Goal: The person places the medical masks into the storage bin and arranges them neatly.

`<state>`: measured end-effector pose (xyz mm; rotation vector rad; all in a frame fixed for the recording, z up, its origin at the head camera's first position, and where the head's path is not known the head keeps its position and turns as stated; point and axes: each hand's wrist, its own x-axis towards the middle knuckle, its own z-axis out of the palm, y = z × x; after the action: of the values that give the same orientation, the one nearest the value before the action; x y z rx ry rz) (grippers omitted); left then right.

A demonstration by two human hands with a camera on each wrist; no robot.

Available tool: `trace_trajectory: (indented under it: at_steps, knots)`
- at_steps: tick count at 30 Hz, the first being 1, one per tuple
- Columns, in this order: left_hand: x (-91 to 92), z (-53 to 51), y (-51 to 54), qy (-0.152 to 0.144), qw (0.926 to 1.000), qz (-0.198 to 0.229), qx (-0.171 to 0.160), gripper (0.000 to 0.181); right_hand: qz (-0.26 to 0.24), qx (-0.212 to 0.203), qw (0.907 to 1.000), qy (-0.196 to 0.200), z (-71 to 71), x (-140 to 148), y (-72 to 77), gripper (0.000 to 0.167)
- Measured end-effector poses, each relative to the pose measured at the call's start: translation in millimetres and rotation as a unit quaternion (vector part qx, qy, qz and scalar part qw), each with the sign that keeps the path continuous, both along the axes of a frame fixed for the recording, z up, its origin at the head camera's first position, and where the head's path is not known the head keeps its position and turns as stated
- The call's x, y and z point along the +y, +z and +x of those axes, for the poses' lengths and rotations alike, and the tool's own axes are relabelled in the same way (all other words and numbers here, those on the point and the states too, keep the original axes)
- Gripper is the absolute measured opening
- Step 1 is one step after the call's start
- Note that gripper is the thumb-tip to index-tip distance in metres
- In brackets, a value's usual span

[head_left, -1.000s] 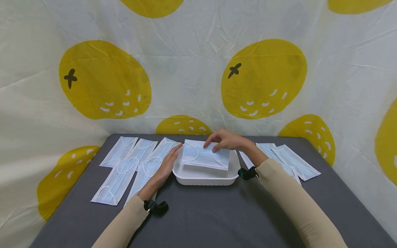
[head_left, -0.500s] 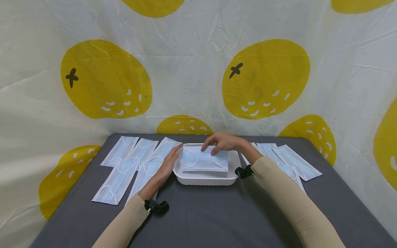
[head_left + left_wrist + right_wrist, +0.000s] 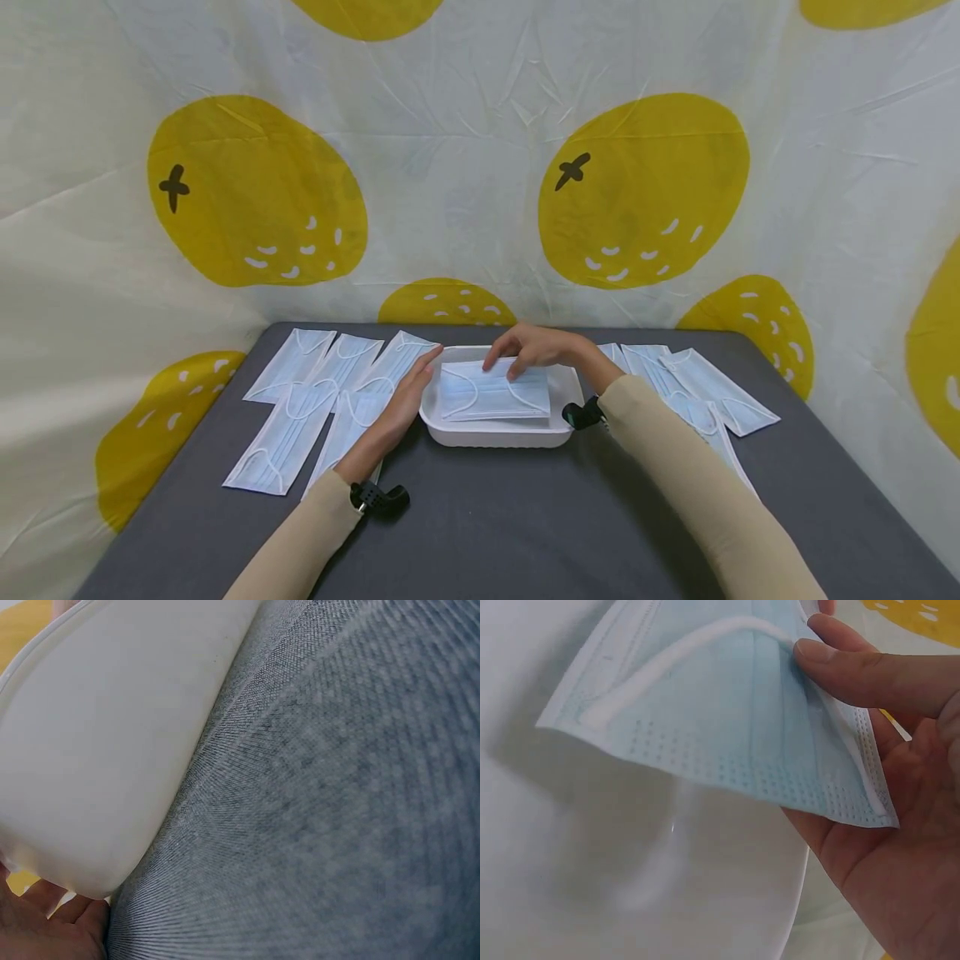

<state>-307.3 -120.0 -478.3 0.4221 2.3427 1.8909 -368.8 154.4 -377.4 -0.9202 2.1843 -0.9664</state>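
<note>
- At the far left, the masks on the left (image 3: 258,446) lie on the bench (image 3: 480,525) in overlapping rows; it would be wise that the left sleeve does not drag over them
- Next to them, the left hand (image 3: 403,398) is along the left side of the tray (image 3: 495,438), its fingers rather straight and holding nothing; a light steadying touch should be enough there, because a strong push could slide the tray
- In the middle, the held mask (image 3: 468,398) is over the inside of the tray, its ear loops upward; it is best lowered flat and inside the rim, with the loops not folded under
- To the right of this, the right hand (image 3: 538,344) reaches over the far rim and pinches the mask between thumb and fingers; a soft release, the fingers behind drawn out slowly, would probably avoid lifting it again
- At the right, the masks on the right (image 3: 670,372) lie partly under the right forearm, so a low sleeve may disturb them
- The head view gives the whole layout, but not clearly the gap under the mask
- The left wrist view shows the outer wall of the tray and fingers close against its end, but not the mask
- The right wrist view shows the thumb (image 3: 862,679) on the face of the mask, other fingers behind, and the near edge raised above the tray floor
</note>
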Motion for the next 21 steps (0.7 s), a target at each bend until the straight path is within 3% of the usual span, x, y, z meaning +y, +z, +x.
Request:
trace_trajectory:
  at_steps: [10,21]
  knots:
    - [1.7,-0.3,0.1,0.011,0.9999,-0.01,-0.005,0.05,0.048,-0.013,0.9987,-0.01,-3.3,-2.6,-5.9,0.035]
    - [3.4,-1.2,0.0,0.015,0.9998,-0.011,-0.009,0.05,0.096,0.016,0.9949,-0.024,-5.7,-3.6,-10.8,0.042]
